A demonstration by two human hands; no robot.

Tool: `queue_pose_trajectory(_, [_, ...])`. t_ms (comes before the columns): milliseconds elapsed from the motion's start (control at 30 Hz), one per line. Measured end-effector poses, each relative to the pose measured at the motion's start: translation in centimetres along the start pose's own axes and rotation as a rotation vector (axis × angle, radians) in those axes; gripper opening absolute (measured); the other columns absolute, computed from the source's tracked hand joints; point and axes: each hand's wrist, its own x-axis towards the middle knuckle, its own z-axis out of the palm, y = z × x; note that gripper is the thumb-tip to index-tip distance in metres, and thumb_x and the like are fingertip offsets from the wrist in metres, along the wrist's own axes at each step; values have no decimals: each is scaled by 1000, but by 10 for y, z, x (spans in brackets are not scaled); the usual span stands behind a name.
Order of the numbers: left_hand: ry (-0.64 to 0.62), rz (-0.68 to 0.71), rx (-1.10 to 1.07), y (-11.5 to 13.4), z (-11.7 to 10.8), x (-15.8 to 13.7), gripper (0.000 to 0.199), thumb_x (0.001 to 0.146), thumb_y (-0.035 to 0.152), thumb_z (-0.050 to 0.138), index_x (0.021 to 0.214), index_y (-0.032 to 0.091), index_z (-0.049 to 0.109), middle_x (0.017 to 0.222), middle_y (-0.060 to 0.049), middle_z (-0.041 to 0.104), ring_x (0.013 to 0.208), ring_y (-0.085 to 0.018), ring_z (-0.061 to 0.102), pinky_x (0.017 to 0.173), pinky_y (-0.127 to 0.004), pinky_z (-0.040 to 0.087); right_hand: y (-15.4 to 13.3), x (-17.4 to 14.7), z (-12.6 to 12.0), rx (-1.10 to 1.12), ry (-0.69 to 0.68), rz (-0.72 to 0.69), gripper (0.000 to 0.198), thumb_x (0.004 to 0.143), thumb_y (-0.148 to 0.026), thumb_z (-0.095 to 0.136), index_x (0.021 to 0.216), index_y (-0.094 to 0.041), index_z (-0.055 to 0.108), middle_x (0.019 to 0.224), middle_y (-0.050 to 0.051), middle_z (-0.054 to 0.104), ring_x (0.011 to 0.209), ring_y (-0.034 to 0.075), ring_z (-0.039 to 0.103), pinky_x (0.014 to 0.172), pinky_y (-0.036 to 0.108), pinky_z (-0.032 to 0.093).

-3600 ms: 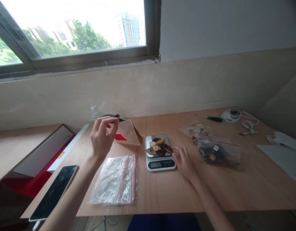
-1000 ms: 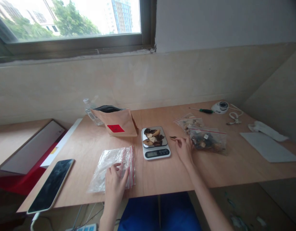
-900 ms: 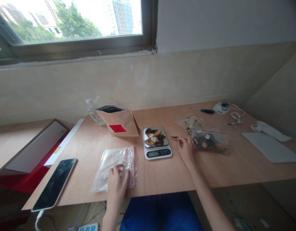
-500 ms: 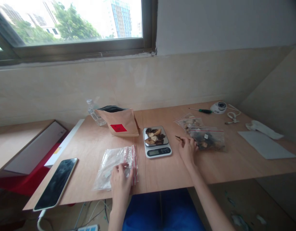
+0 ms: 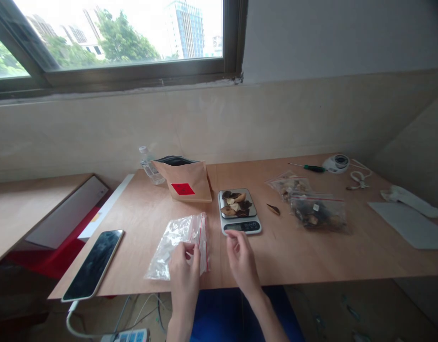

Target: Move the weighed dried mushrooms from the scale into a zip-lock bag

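Glossy clear plastic bags [image 5: 179, 240], matt wooden table [image 5: 311, 256]
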Motion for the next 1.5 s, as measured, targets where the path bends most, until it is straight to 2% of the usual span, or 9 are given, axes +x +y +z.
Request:
queue_pose_trajectory(167, [-50, -29, -161, 26, -4, -10, 28, 85, 47, 49, 79, 20, 52, 74, -1, 59, 67, -17, 54, 65, -30, 42, -32, -3, 28, 294, -217, 225, 30, 91, -44, 42, 101, -19, 56, 90, 5, 65, 75, 16, 60, 67, 27, 48])
queue_pose_trajectory(367, [-172, -21, -366, 29, 6, -16, 26, 88, 45, 46, 85, 19, 51, 80, -2, 59, 75, -16, 57, 69, -28, 45, -20, -1, 22, 432, -146, 331, 35, 86, -51, 49, 84, -18, 58, 73, 3, 64, 69, 17, 60, 66, 27, 48])
queue_pose_trajectory(533, [87, -41, -441, 43, 2, -11, 29, 89, 48, 45, 83, 20, 46, 68, 1, 48, 62, -13, 51, 59, -24, 44, -1, 12, -8, 347, 7, 358, 38, 82, -55, 52, 75, -19, 58, 62, -1, 57, 56, 14, 52, 54, 24, 42])
queue_pose_trajectory(633, [140, -6, -437, 54, 0, -2, 29, 88, 49, 46, 83, 20, 46, 67, 2, 48, 61, -13, 50, 57, -23, 43, 2, 21, -29, 272, -98, 289, 39, 85, -55, 47, 79, -19, 60, 67, 1, 59, 59, 14, 53, 57, 25, 44])
queue_pose_trajectory(733, [114, 37, -408, 61, 4, 6, 27, 88, 47, 46, 83, 20, 46, 71, 0, 50, 65, -14, 52, 62, -25, 45, 7, 35, -44, 142, -198, 143, 41, 92, -51, 35, 105, -22, 59, 100, 6, 64, 90, 19, 60, 78, 31, 48])
queue_pose_trajectory(867, [147, 68, -278, 66, 8, 10, 24, 89, 43, 43, 85, 20, 48, 88, -5, 54, 84, -19, 54, 73, -32, 46, 35, 68, -55, -231, -44, -86, 49, 88, -50, 45, 129, -23, 45, 132, 13, 47, 126, 25, 40, 103, 44, 35])
queue_pose_trajectory(967, [189, 173, -165, 67, 6, 11, 22, 90, 40, 42, 85, 20, 49, 107, -10, 52, 109, -25, 48, 87, -38, 42, 62, 93, -57, -451, -102, -185, 56, 86, -47, 49, 134, -21, 39, 139, 15, 40, 132, 29, 33, 106, 51, 29])
queue_pose_trajectory(1267, [99, 81, -271, 62, 20, 10, 18, 90, 35, 35, 82, 21, 44, 116, -10, 58, 113, -24, 51, 91, -38, 40, 87, 99, -49, -632, -75, -277, 44, 88, -41, 48, 126, -20, 46, 124, 12, 55, 114, 29, 49, 95, 46, 36])
queue_pose_trajectory(1500, [114, 0, -272, 53, 20, 10, 24, 89, 42, 38, 85, 20, 48, 110, -10, 60, 104, -25, 55, 86, -37, 41, 81, 101, -49, -524, 22, -258, 23, 87, -33, 49, 103, -19, 58, 100, 10, 61, 97, 26, 54, 84, 41, 41])
